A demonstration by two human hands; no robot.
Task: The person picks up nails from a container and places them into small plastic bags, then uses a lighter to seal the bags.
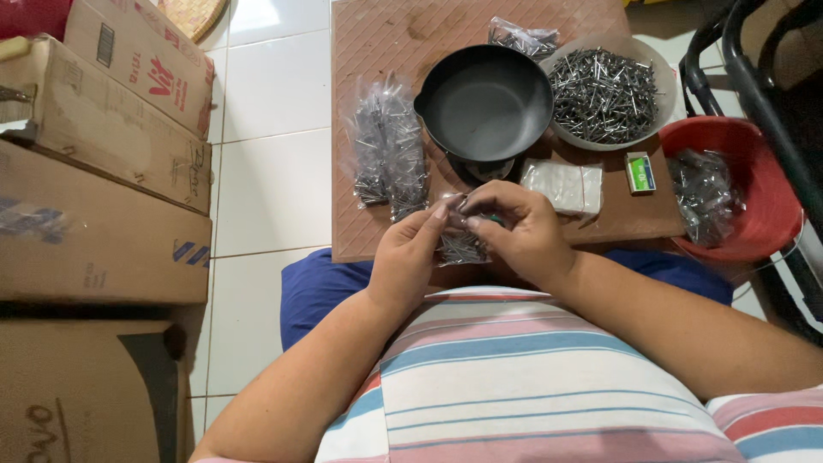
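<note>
Soft, even indoor light falls from above; the white floor tiles (266, 171) glare faintly. Shadows stay short and diffuse. Focus is sharp at centre, while wide-angle distortion bends the cardboard boxes (94, 171) at the left edge.

Your left hand (410, 257) and right hand (517, 230) pinch a small clear plastic bag of steel nails (461, 246) together above the brown board (377, 34), near the black round scale pan (486, 101).

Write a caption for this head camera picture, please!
Both hands pinch a small clear bag of nails beside a black scale pan.
</note>
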